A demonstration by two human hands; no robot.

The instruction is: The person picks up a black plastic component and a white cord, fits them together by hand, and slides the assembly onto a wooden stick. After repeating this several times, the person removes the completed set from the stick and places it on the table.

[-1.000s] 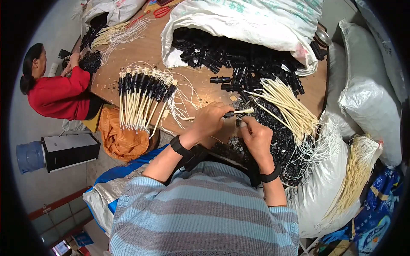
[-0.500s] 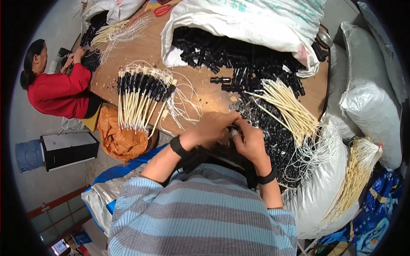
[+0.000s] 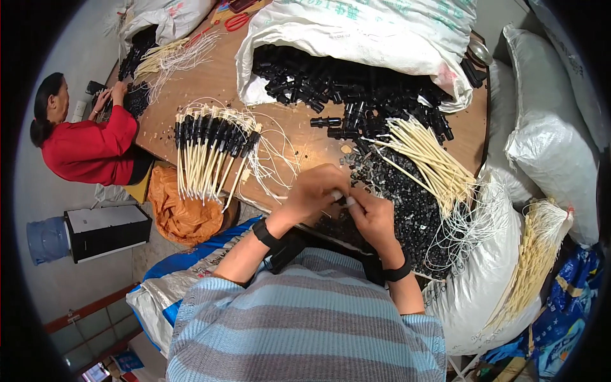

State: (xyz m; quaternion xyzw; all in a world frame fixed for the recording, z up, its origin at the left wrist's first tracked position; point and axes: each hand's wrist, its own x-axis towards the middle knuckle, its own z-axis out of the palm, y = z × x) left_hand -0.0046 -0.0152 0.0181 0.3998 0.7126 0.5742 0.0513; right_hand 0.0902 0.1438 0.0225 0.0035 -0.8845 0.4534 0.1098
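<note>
Both hands meet over the table's near edge, fingertips almost touching. My left hand (image 3: 316, 192) is closed, its fingers curled together, and a small pale end shows below it. My right hand (image 3: 373, 216) pinches with thumb and forefinger beside it; what the fingers grip is too small and hidden to name. Close on the right lies a heap of small dark, shiny pieces (image 3: 417, 213). A bundle of cream-coloured tubes with white wires (image 3: 436, 169) rests on that heap. To the left sits a row of cream tubes fitted with black plastic sleeves (image 3: 213, 146), their white wires trailing right.
A large white woven sack (image 3: 356, 28) spills black plastic tubular parts (image 3: 356, 83) at the back. Red-handled scissors (image 3: 237, 22) lie far left. A person in red (image 3: 89, 140) works at the table's left end. Full sacks (image 3: 547, 121) line the right; an orange bag (image 3: 181, 210) stands lower left.
My left hand has turned, its fingers now curled more clearly beside the right. My right hand stays nearly in place. The whole view has shifted slightly.
</note>
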